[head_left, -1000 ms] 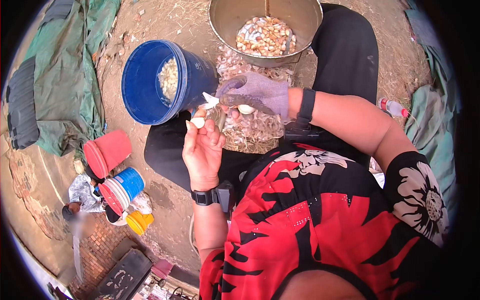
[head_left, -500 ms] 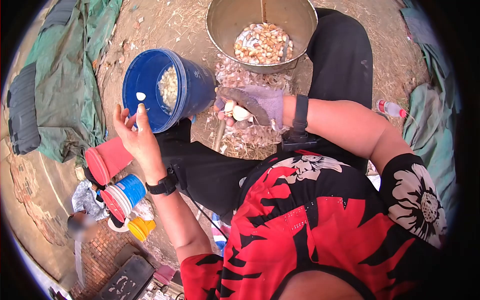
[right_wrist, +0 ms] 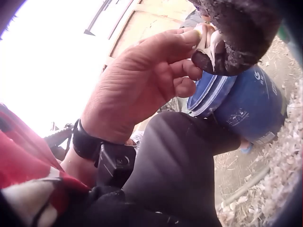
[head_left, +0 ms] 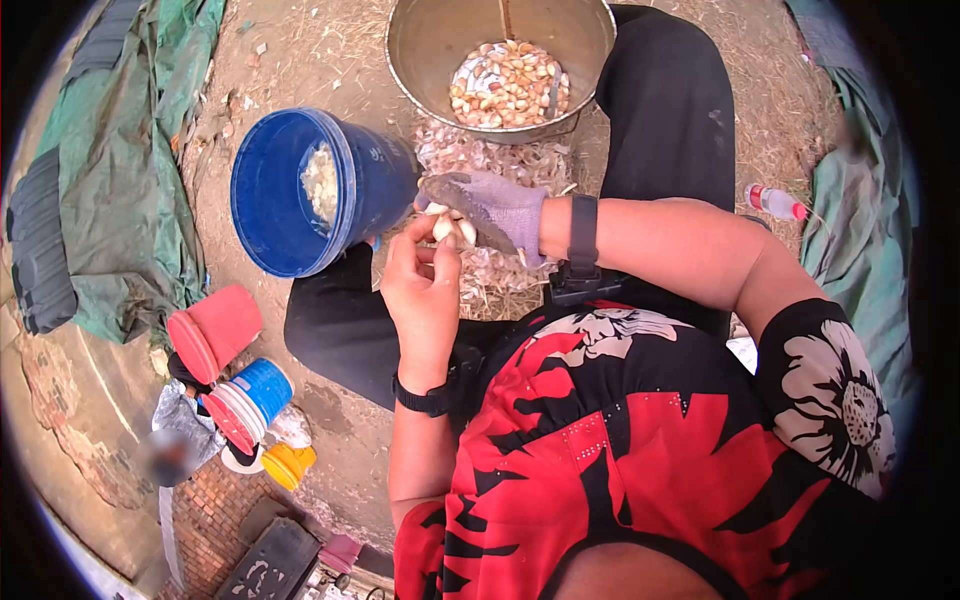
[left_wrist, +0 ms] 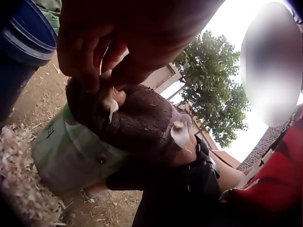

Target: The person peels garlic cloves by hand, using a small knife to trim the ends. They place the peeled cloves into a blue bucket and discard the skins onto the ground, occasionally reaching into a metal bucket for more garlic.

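My bare left hand (head_left: 425, 295) meets my right hand (head_left: 500, 210) in front of my lap. The right hand wears a pale purple glove with a dark, cracked coating and holds several garlic cloves (head_left: 455, 228) in its curled fingers. Thumb and fingers of the left hand pinch at one of these cloves. In the right wrist view, the left thumb presses on a garlic clove (right_wrist: 208, 40) with loose papery skin at the gloved fingertips. A blue bucket (head_left: 385, 180) with peeled cloves (head_left: 320, 185) inside stands just left of the hands.
A metal pot (head_left: 590, 60) of unpeeled cloves (head_left: 510, 85) stands ahead, with garlic skins (head_left: 490, 155) heaped below it. Red (head_left: 225, 320), blue-and-white (head_left: 262, 385) and yellow (head_left: 288, 465) buckets are at lower left, near another person. A bottle (head_left: 772, 200) lies at right.
My left hand moved out to the blue bucket and released a peeled clove, seen in the air over it. It has since come back to the cloves in the gloved right hand.
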